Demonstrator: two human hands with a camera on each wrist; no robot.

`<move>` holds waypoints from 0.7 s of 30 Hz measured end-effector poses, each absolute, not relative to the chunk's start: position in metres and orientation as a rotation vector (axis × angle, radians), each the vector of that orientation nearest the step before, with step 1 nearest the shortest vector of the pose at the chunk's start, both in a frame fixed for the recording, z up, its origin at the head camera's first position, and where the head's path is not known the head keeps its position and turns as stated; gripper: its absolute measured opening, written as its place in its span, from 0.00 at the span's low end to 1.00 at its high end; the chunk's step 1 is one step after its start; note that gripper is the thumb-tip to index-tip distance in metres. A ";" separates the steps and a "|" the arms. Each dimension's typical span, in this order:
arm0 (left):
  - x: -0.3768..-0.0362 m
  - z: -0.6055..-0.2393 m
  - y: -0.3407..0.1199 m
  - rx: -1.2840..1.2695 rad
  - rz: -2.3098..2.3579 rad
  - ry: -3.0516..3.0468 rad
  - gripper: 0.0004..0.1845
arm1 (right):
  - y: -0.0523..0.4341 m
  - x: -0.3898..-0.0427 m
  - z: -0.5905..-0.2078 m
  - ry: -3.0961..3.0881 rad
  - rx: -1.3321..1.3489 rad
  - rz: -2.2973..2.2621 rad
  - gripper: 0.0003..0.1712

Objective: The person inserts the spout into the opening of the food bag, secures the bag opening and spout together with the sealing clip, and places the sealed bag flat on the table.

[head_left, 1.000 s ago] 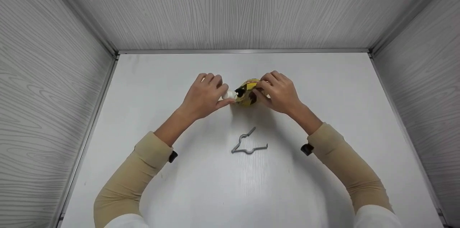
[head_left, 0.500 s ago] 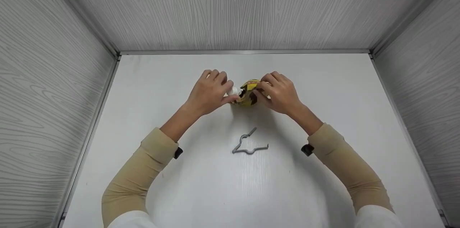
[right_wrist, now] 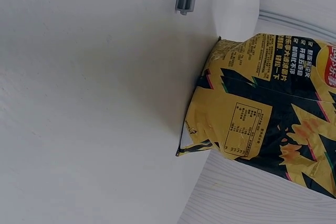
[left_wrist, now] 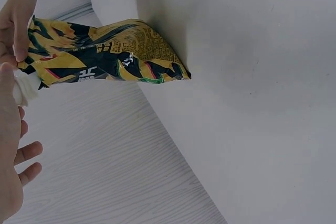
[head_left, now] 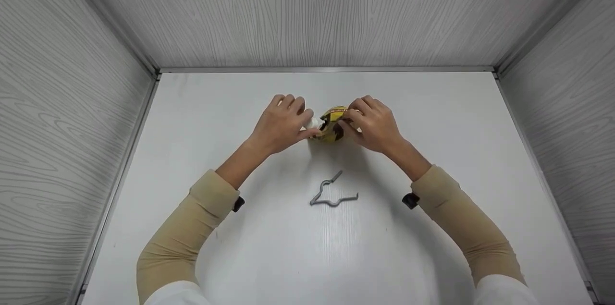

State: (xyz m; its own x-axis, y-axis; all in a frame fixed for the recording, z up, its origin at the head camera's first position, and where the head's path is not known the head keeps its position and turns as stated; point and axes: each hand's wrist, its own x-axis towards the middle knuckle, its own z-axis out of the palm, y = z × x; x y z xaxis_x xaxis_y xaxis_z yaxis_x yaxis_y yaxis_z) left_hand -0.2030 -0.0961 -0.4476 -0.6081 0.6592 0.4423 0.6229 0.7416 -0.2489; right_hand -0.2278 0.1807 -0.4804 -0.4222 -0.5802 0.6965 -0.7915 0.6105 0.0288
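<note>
a smooth white surface (head_left: 432,103) fills the middle, boxed in on three sides by pale grey wood-grain walls: a back wall (head_left: 326,12), a left wall (head_left: 57,127) and a right wall (head_left: 567,79). thin metal strips (head_left: 326,69) run along the joints where walls meet the surface. soft, even light gives faint shadows.

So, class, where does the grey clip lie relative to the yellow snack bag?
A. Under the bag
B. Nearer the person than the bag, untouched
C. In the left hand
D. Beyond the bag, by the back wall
B: the grey clip lies alone on the table, nearer the person than the yellow snack bag, which both hands hold.
</note>
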 end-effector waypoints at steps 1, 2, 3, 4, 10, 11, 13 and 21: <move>-0.203 -0.448 -0.096 -0.968 0.100 -2.426 0.30 | 0.181 -0.228 -0.481 -2.156 1.076 0.399 0.11; -0.203 -0.448 -0.096 -0.968 0.108 -2.424 0.30 | 0.180 -0.227 -0.481 -2.157 1.077 0.397 0.11; -0.203 -0.448 -0.096 -0.967 0.117 -2.424 0.30 | 0.180 -0.227 -0.481 -2.158 1.077 0.397 0.11; -0.203 -0.448 -0.096 -0.967 0.125 -2.424 0.30 | 0.180 -0.227 -0.481 -2.157 1.077 0.396 0.11; -0.205 -0.448 -0.097 -0.971 0.170 -2.387 0.30 | 0.179 -0.227 -0.480 -2.159 1.072 0.392 0.10; -0.205 -0.448 -0.097 -0.971 0.178 -2.380 0.30 | 0.179 -0.227 -0.480 -2.160 1.071 0.390 0.10; -0.205 -0.447 -0.097 -0.972 0.191 -2.375 0.30 | 0.180 -0.227 -0.480 -2.162 1.070 0.386 0.09; -0.205 -0.444 -0.091 -0.981 0.239 -2.394 0.31 | 0.179 -0.227 -0.479 -2.158 1.066 0.407 0.09</move>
